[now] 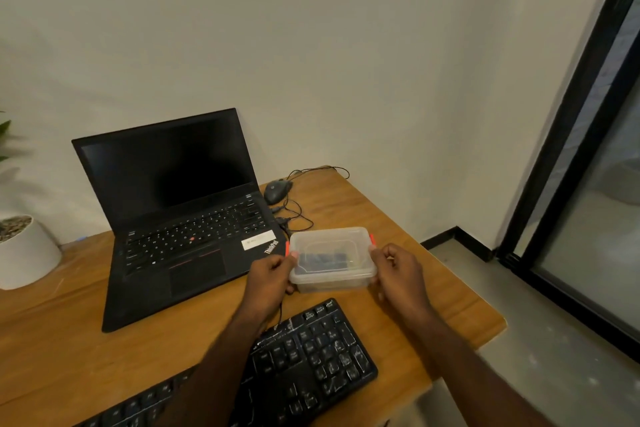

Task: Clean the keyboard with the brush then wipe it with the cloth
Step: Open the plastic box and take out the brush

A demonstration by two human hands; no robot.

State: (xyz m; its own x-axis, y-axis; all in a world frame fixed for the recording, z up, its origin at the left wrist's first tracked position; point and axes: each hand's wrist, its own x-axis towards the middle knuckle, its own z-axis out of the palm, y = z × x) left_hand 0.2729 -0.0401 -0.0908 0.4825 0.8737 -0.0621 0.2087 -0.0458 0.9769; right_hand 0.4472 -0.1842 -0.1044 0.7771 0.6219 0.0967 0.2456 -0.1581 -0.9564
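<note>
Black full-size keyboard (311, 357) at the lower centre of the frame, lying at a slant across the front of the wooden desk (69, 340), its right corner close to the desk's front right edge; keys smeared with pale dust or streaks; left part hidden under a forearm. Bare wood open to the left of the keyboard, in front of the laptop.

Just above it, clear plastic lidded box with red side clips (331, 258), held at centre frame. Left hand (272, 276) gripping the box's left end, fingers curled around it, thumb on the lid. Right hand (398, 274) gripping the right end likewise. Something dark blue inside, too blurred to name.

Open black laptop with dark screen (180, 211) at centre left, nearly touching the box. Black wired mouse (277, 191) behind, near the wall, cables looping beside it. White round plant pot (26, 253) at the left edge. Grey floor and dark-framed glass door (588, 166) on the right.

One keyboard, one box, one laptop, one mouse, one pot, two hands.
</note>
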